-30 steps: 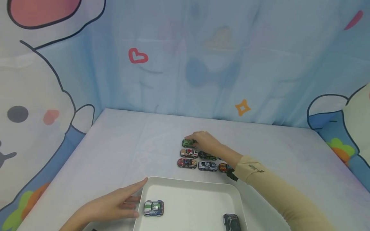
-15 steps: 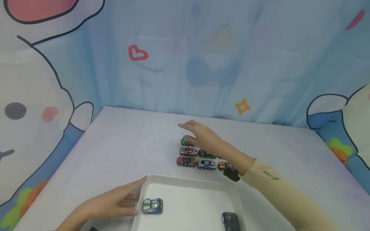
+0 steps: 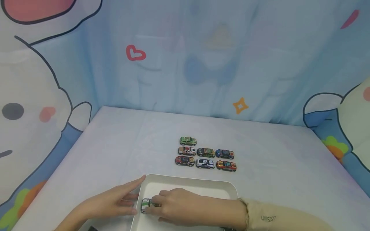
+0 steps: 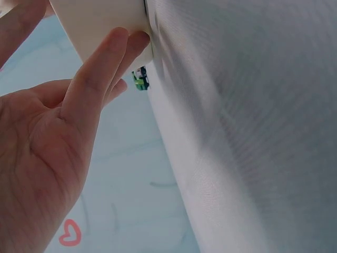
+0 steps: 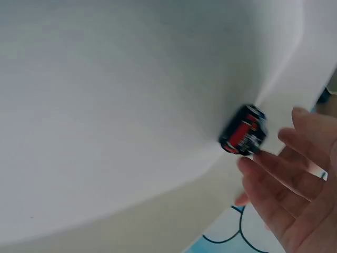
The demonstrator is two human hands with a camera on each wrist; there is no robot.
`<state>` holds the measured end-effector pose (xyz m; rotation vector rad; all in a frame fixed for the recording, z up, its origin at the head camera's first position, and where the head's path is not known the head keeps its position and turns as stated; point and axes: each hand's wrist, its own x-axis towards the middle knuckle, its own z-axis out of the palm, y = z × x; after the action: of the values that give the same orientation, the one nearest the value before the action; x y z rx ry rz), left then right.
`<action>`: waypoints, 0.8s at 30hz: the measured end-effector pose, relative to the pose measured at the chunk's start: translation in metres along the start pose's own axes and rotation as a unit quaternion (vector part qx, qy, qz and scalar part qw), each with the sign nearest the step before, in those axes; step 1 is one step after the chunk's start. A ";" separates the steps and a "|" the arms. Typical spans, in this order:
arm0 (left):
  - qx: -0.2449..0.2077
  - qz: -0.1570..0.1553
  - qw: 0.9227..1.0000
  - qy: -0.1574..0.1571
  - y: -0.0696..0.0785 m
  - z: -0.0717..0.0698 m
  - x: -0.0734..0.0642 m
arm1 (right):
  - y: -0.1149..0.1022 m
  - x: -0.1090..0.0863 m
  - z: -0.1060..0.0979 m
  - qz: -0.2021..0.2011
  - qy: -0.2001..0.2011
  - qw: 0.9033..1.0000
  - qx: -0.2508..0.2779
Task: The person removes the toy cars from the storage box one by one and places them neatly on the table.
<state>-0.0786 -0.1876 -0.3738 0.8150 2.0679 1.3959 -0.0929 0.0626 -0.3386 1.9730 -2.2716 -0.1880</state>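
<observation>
My left hand (image 3: 107, 203) rests against the outer left side of a white tray (image 3: 199, 180), fingers extended; the left wrist view shows its fingertips on the tray wall. Inside the tray my right hand (image 3: 173, 205) is over a small toy car (image 3: 145, 204) with a green stripe, and its fingers cover the car's right part. In the right wrist view the right hand (image 5: 295, 179) has loosely spread fingers, with fingertips at the edge of a toy car (image 5: 244, 130) whose visible side is dark and red. That car lies near the tray's side wall.
Beyond the tray, toy cars stand in rows: a green one (image 3: 188, 141) at the back, then several including a white one (image 3: 205, 163) and an orange-red one (image 3: 226, 166). My right forearm crosses the tray, mostly hiding a black toy car. A patterned curtain (image 3: 173, 80) hangs behind the table.
My right hand has let go of the green toy car at the back row and has moved toward me, down into the tray. The left hand stays at the tray's side.
</observation>
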 end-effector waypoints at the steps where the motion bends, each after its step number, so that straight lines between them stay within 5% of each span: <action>1: -0.001 0.003 1.000 -0.002 -0.001 0.000 0.000 | -0.002 0.000 0.004 -0.002 -0.003 1.000 -0.011; 15: 0.001 0.000 1.000 0.000 0.000 0.000 0.000 | -0.007 0.009 0.021 0.024 0.036 0.998 -0.048; 24: -0.004 -0.008 1.000 -0.002 0.000 0.000 0.000 | -0.006 0.018 0.017 0.034 -0.004 0.999 -0.025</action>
<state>-0.0792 -0.1876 -0.3738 0.7945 2.0602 1.3928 -0.0927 0.0445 -0.3561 1.8720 -2.3102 -0.2436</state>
